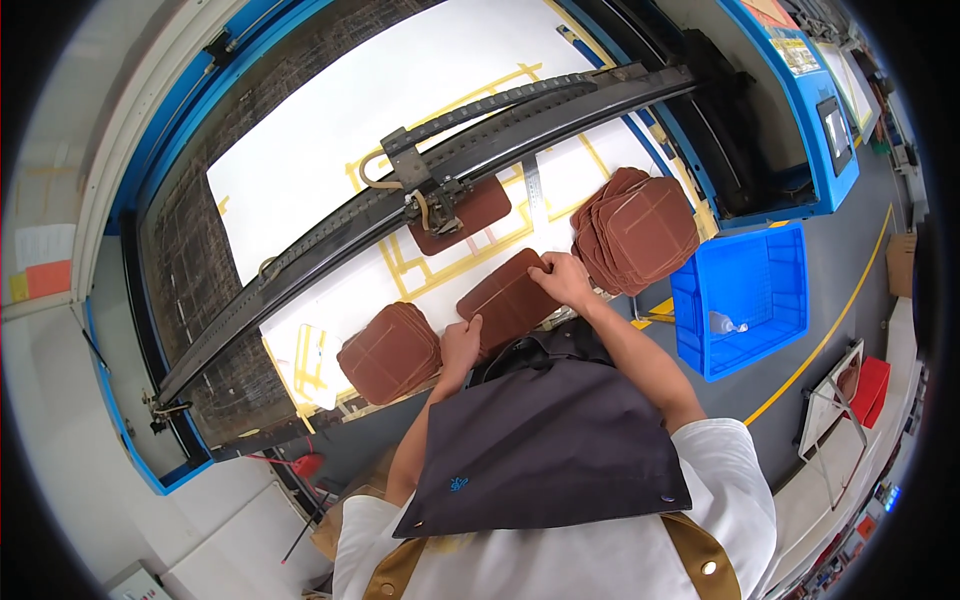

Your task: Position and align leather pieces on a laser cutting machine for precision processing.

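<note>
“Two hands are busy! What do they have?”

“Go from the left. Just beside the grip is a brown pile (390, 355). Next, the left hand (461, 345) pinches the near left side of a brown piece (508, 295). That piece is between the hands, close to the body.”

“And the right hand (567, 280)?”

“It pinches the far right corner, thumb on top. Just past it is a bigger pile (645, 230).”

“Is it only one piece?”

“I can't tell.”

“So how do you hold it well?”

“I'd keep the left pinch soft and pull no harder on the right, so it doesn't bend. I'd feel the edge for a stuck one. And I'd keep my right knuckles off the bigger pile, or it may slide.”
</note>
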A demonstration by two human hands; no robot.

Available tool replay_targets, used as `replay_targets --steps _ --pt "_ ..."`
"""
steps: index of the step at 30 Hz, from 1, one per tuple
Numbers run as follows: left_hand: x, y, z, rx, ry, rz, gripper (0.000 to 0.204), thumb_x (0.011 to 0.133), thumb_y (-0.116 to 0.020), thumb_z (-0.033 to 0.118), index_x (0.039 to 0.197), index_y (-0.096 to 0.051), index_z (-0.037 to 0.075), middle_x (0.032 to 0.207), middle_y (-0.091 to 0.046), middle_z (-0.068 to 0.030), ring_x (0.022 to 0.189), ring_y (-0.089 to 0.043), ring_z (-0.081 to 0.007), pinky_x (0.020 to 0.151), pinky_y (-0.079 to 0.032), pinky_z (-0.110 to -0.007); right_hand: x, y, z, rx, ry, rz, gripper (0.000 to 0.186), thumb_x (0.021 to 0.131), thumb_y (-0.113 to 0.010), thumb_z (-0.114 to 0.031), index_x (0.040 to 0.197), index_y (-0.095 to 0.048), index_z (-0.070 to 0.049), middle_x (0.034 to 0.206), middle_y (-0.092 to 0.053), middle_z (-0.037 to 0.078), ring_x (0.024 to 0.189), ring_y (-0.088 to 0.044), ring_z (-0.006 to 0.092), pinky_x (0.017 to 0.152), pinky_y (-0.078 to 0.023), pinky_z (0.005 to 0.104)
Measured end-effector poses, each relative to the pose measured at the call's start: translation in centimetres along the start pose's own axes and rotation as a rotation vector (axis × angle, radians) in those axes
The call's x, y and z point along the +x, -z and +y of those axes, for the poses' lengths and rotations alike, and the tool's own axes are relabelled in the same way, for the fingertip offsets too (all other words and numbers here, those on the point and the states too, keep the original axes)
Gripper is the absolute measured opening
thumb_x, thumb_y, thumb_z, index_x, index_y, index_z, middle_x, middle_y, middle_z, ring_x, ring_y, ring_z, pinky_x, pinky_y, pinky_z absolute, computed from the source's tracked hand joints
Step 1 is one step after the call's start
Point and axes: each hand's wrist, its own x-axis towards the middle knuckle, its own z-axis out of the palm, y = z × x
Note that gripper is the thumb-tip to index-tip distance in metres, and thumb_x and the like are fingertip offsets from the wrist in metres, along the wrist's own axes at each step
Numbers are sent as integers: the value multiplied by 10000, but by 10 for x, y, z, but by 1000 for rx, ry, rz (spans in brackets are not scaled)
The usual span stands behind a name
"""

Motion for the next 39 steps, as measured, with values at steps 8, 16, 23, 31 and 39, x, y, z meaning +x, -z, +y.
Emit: replay_targets --steps 8,16,23,31,39 --pt "-7 5 11 24 -15 1 578 946 -558 473 716 -645 -50 668 -645 -247 674 -671 -403 647 -490 -480 0 2 -2 -4 6 -1 411 802 -694 -399 697 -580 -19 688 -625 199 720 -641 395 669 -490 480" --pt "-5 5 10 -12 15 -14 572 948 -564 466 712 -644 -48 647 -646 -234 641 -678 -377 629 -493 -468 1 -1 1 18 16 16 444 802 -711 -418 689 -571 -12 650 -590 204 676 -619 397 635 -474 478" --pt "-7 6 11 6 7 3 566 947 -566 466 723 -649 -47 665 -645 -239 662 -669 -401 641 -487 -481 2 -2 3 -6 53 23 438 805 -700 -405 679 -562 -9 652 -594 205 683 -619 403 639 -477 483" --pt "-10 10 14 23 -17 15 561 944 -564 463 735 -659 -48 701 -639 -263 716 -654 -439 662 -480 -504 5 -8 7 3 63 26 438 800 -703 -405 669 -554 -14 664 -602 202 693 -622 403 645 -479 492" --pt "-19 22 35 156 -31 -34 519 942 -565 454 714 -691 4 682 -679 -192 721 -684 -395 696 -522 -485 6 -9 8 29 67 35 440 797 -708 -403 661 -551 -15 660 -601 206 693 -621 403 644 -479 492"
